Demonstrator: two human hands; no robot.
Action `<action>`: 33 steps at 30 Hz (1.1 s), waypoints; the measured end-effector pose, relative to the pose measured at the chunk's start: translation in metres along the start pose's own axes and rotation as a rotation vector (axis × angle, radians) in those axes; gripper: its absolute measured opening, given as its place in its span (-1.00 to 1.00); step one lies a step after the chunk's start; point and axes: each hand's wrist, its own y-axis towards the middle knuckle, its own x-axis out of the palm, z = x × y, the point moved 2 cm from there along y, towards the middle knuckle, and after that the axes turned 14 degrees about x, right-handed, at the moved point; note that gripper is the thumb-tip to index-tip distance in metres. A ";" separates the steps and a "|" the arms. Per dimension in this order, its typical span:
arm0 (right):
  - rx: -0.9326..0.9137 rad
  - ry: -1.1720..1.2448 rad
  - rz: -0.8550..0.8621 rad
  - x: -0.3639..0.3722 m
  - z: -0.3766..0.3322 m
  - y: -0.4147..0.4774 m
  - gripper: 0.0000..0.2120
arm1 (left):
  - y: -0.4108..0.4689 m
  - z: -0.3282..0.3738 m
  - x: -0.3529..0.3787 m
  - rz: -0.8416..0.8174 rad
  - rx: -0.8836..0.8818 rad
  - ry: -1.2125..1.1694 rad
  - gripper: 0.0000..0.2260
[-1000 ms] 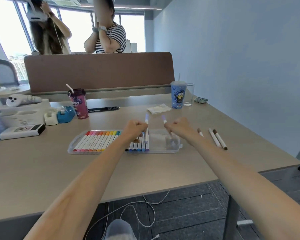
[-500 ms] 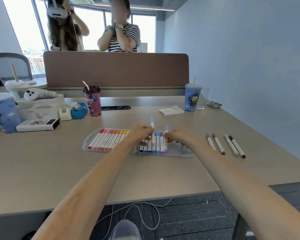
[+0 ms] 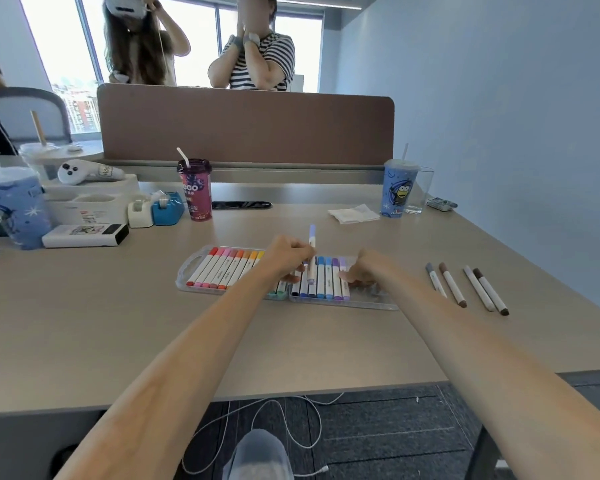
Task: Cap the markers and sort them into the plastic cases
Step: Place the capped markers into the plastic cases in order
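The left hand (image 3: pixel 286 252) has its fingers pinched on a lilac-capped marker (image 3: pixel 311 252), nearly upright. Its lower end hangs just over the blue-purple row (image 3: pixel 328 278) in the plastic case (image 3: pixel 374 300), straight below them. The right hand (image 3: pixel 368 270) curls its fingers at the row's right edge — gripping or only touching, I cannot tell.

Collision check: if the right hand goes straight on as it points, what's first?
The purple marker ending the row in the plastic case, at the fingertips of the right hand; contact unclear.
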 end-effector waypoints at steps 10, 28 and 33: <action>-0.187 0.269 0.049 -0.003 0.025 0.007 -0.86 | 0.002 0.008 0.029 -0.113 -0.089 0.089 -0.86; -0.236 0.489 0.125 -0.026 0.103 0.005 -0.70 | 0.034 0.016 0.084 -0.241 -0.061 0.650 -0.71; -0.276 0.531 0.089 -0.012 0.107 0.004 -0.66 | 0.032 0.010 0.088 -0.282 -0.013 0.809 -0.64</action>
